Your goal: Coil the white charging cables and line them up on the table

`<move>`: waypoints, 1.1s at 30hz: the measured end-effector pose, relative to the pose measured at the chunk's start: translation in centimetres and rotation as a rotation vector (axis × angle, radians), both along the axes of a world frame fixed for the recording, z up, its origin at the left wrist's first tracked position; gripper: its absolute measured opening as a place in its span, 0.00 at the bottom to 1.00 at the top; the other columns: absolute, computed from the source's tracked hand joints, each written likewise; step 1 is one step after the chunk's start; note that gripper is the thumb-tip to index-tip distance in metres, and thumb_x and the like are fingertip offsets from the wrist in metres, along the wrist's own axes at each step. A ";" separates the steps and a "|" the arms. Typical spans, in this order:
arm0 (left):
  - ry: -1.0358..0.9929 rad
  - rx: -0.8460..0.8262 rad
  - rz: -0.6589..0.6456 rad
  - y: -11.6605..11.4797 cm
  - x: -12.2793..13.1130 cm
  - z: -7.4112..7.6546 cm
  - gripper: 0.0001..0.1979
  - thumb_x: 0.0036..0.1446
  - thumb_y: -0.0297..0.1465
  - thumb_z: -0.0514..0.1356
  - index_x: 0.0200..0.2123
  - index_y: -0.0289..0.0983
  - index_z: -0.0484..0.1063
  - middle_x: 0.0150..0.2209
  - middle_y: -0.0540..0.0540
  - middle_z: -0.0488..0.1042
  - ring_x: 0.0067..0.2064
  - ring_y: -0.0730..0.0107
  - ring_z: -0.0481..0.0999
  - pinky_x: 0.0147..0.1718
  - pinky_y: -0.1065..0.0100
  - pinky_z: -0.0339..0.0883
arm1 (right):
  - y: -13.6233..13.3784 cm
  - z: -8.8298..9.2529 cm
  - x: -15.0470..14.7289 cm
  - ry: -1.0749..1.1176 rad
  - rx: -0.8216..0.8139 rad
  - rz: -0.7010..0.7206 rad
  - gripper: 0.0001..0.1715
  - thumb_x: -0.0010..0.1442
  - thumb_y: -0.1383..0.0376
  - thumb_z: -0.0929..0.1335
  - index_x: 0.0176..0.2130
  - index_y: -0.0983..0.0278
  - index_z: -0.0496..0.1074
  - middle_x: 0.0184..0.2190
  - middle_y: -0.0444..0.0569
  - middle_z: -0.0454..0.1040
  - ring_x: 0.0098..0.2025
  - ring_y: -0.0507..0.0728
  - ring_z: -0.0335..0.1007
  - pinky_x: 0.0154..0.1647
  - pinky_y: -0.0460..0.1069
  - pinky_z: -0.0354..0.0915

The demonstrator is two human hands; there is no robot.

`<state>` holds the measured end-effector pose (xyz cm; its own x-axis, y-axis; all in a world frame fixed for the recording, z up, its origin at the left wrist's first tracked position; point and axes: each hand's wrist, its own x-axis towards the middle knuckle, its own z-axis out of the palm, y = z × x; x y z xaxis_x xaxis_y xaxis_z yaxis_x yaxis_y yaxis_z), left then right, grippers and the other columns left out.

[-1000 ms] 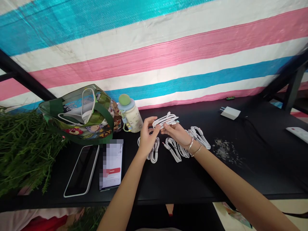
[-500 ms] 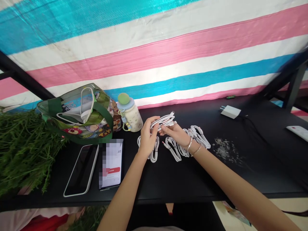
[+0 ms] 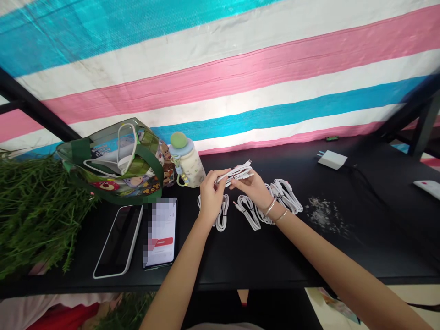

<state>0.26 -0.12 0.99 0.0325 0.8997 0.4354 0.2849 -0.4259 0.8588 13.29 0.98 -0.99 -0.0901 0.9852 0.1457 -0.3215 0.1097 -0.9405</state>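
Both my left hand (image 3: 210, 197) and my right hand (image 3: 250, 187) grip a coiled white charging cable (image 3: 235, 174), held just above the black table (image 3: 261, 261). Its connector sticks out at the far end. Below my left hand lies a bundled white cable (image 3: 222, 213), partly hidden by my palm. Under my right hand and wrist lie more looped white cables (image 3: 249, 213), and another bundle (image 3: 285, 197) sits to their right. Two thin metal bracelets circle my right wrist.
A clear green tote bag (image 3: 113, 162) and a cream bottle with a green lid (image 3: 187, 160) stand at the table's back left. Two phones (image 3: 118, 240) (image 3: 161, 233) lie in front. Green grass (image 3: 37, 211) spills at left. A white plug charger (image 3: 332, 160) sits back right.
Both hands have shifted slightly, and the coiled cable has tilted a little between them. My view has drifted slightly. The cables on the table have not moved.
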 end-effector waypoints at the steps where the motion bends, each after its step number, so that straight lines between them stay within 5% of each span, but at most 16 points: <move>1: -0.004 -0.010 -0.006 0.0 0.0 0.0 0.10 0.56 0.26 0.56 0.36 0.39 0.77 0.35 0.46 0.77 0.35 0.68 0.74 0.30 0.71 0.64 | 0.0 0.0 0.0 0.005 -0.002 -0.008 0.26 0.37 0.54 0.78 0.33 0.60 0.68 0.29 0.41 0.74 0.27 0.51 0.70 0.37 0.52 0.72; 18: 0.055 0.003 -0.021 0.1 -0.1 -0.1 0.08 0.56 0.29 0.56 0.36 0.38 0.76 0.31 0.48 0.74 0.30 0.70 0.69 0.29 0.70 0.62 | 0.2 0.0 0.0 0.011 -0.041 -0.051 0.24 0.32 0.53 0.78 0.26 0.61 0.70 0.23 0.40 0.72 0.24 0.50 0.66 0.34 0.52 0.70; 33: -0.039 -0.084 0.018 0.2 -0.1 0.1 0.05 0.55 0.28 0.57 0.32 0.38 0.73 0.27 0.51 0.74 0.29 0.72 0.71 0.29 0.72 0.61 | 0.0 0.1 0.1 -0.034 0.017 0.028 0.25 0.36 0.56 0.78 0.33 0.63 0.72 0.28 0.42 0.75 0.26 0.50 0.68 0.35 0.50 0.70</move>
<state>0.12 0.07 1.12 0.0008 0.9334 0.3589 0.2570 -0.3471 0.9020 13.34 0.94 -0.88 -0.1225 0.9797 0.1586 -0.2923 0.1171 -0.9491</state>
